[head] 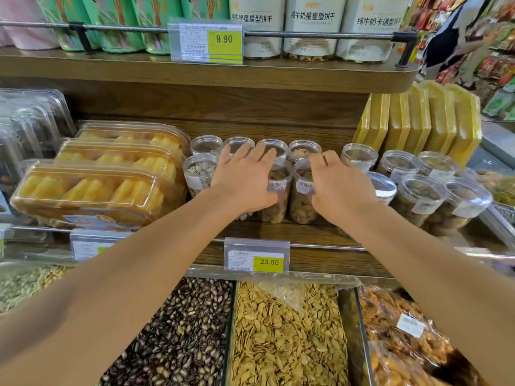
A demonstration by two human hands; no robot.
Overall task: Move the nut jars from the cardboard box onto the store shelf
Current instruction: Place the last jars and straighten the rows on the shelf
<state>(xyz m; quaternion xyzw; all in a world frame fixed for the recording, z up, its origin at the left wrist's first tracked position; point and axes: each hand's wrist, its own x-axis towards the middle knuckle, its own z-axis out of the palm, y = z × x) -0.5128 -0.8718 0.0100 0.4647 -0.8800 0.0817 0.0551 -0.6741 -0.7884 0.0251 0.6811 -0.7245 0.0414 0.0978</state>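
Clear round nut jars stand in two rows on the wooden store shelf [278, 232]. My left hand [245, 176] lies palm-down over a front-row jar that it almost entirely hides, fingers spread across the lid. Its thumb presses the side of the neighbouring nut jar [278, 188]. My right hand [341, 188] has curled fingers over the lid edge of another nut jar [302, 203], thumb on its label. A pistachio jar [199, 174] stands just left of my left hand. The cardboard box is out of view.
More nut jars [418, 196] crowd the shelf to the right, and back-row jars [206, 144] stand behind my hands. Trays of yellow dried fruit [92, 190] fill the left. A price tag [256, 256] hangs on the shelf edge. Bulk seed bins [287, 338] lie below.
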